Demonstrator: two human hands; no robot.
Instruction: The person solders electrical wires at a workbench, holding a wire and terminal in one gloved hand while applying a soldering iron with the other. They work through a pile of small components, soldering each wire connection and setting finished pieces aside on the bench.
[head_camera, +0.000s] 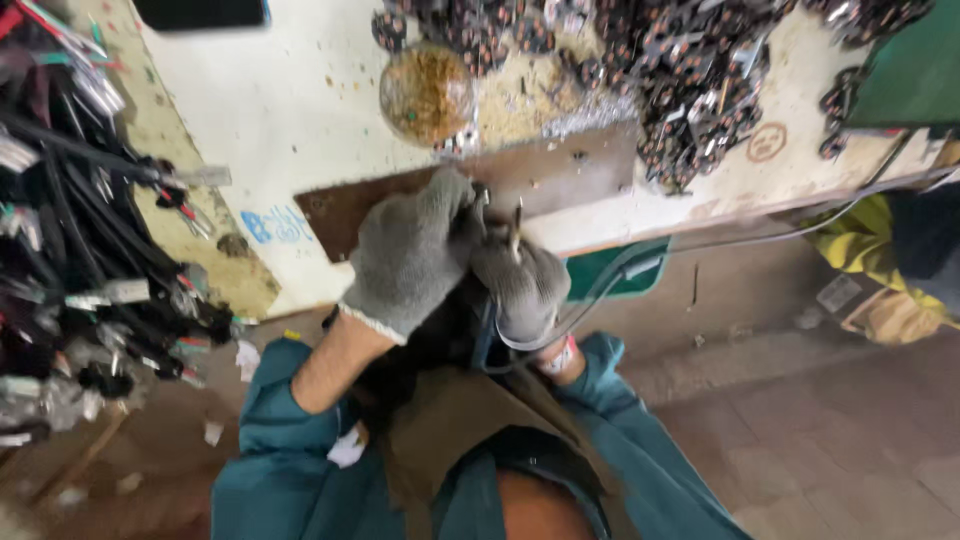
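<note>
Both my hands wear grey knit gloves and meet at the near edge of a pale workbench (300, 110). My left hand (410, 250) closes around a small dark part that it mostly hides. My right hand (522, 280) grips a thin metal tool (516, 228) whose tip sticks up between the hands. A grey cable (600, 290) loops from my right hand off to the right. A brown metal plate (560, 170) lies on the bench just behind the hands.
A heap of small black parts (690, 70) covers the bench's far right. A clear round bowl of brownish bits (427, 92) stands behind the plate. Bundled black cables (80, 260) hang at the left. A yellow-sleeved person (860, 245) is at the right.
</note>
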